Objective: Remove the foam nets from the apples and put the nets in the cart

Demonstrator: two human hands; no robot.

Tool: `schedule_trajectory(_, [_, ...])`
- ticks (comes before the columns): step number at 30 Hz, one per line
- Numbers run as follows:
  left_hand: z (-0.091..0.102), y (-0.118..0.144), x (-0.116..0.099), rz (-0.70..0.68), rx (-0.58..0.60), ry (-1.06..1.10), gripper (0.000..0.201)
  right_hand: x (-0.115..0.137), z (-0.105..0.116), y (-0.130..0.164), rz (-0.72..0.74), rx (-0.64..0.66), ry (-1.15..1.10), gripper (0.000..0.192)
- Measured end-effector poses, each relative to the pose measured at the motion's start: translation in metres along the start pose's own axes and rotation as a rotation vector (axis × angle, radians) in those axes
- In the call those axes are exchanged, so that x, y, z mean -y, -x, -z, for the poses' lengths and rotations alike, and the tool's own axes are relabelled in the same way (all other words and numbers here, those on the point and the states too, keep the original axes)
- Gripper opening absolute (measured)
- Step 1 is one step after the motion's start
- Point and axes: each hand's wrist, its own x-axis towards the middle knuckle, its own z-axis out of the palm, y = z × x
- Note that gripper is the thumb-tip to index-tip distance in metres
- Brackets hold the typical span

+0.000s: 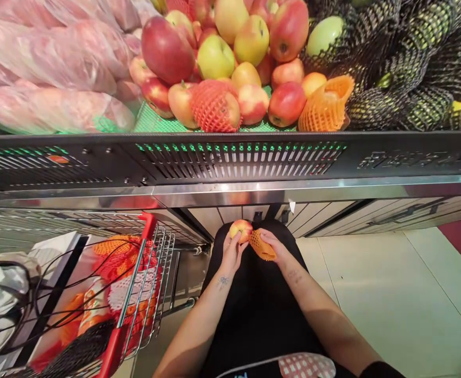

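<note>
In front of my dark clothing, my left hand (pixel 234 251) is closed around a red and yellow apple (pixel 241 231). Close beside it, my right hand (pixel 275 245) grips an orange foam net sleeve (pixel 262 245), whose near end is right against the apple. The sleeve looks limp, and I cannot tell whether anything is inside it. Both hands are low, below the front edge of the fruit display. Above them lie loose apples (pixel 216 56), one of them in a red foam net (pixel 216 105). An orange foam net (pixel 327 105) sits at the display's right front.
A black slatted display rail (pixel 238 160) and metal ledge (pixel 222 197) run across in front. Bagged pink fruit (pixel 53 63) lies left, black-netted fruit (pixel 396 100) right. At my left stands a cart (pixel 136 283) with coloured foam nets (pixel 132 289) and cables. Pale floor tiles (pixel 380 278) lie right.
</note>
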Motion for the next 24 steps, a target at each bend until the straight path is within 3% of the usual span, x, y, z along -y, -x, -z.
schedule_trajectory(3, [0.004,-0.003,0.01,-0.012,0.028,-0.085,0.055,0.001,-0.004,0.002,0.03,0.008,0.098,0.038])
schedule_trajectory(6, [0.002,-0.007,0.018,-0.155,0.121,-0.258,0.062,-0.001,-0.01,0.004,0.107,-0.023,0.225,0.041])
schedule_trajectory(9, [0.003,-0.01,0.023,-0.217,0.192,-0.356,0.061,-0.008,-0.02,0.008,0.28,-0.173,0.368,0.029])
schedule_trajectory(12, [0.006,-0.011,0.024,-0.18,0.229,-0.32,0.056,-0.011,-0.027,0.013,0.462,-0.336,0.514,0.016])
schedule_trajectory(16, [0.009,-0.009,0.018,-0.108,0.32,-0.245,0.052,-0.006,-0.027,0.011,0.601,-0.48,0.643,0.012])
schedule_trajectory(19, [0.009,-0.008,0.016,-0.084,0.346,-0.227,0.054,-0.002,-0.024,0.006,0.62,-0.521,0.685,0.013])
schedule_trajectory(24, [0.007,-0.009,0.017,-0.095,0.329,-0.29,0.046,0.006,-0.02,0.004,0.528,-0.47,0.656,0.018])
